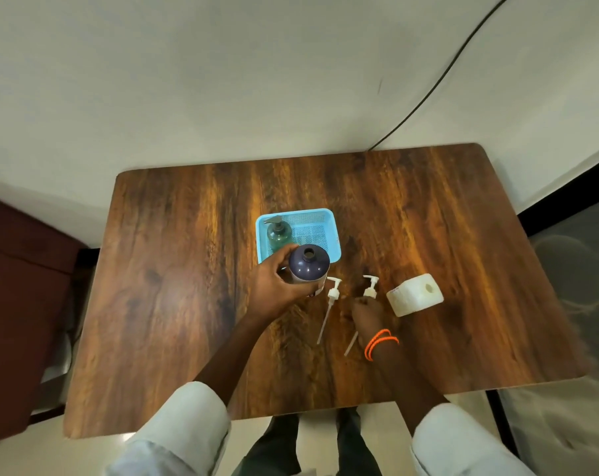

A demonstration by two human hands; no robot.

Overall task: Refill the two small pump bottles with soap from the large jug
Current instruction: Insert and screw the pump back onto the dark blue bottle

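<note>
My left hand [274, 286] grips a dark blue bottle [307, 266] standing upright on the table just in front of the basket; its neck is open, with no pump in it. A small green pump bottle [278, 233] stands in the left corner of the light blue basket [329, 223]. Two white pumps with long tubes lie on the table to the right of the dark bottle: the left pump [333, 297] lies free. My right hand [366, 312] covers the tube of the right pump [371, 288], and its fingertips pinch it near the collar.
A white tissue roll [415, 294] lies on its side right of the pumps. The wooden table [188, 304] stands against a white wall, with a dark red chair [20, 286] at its left and a black cable [439, 80] running down the wall.
</note>
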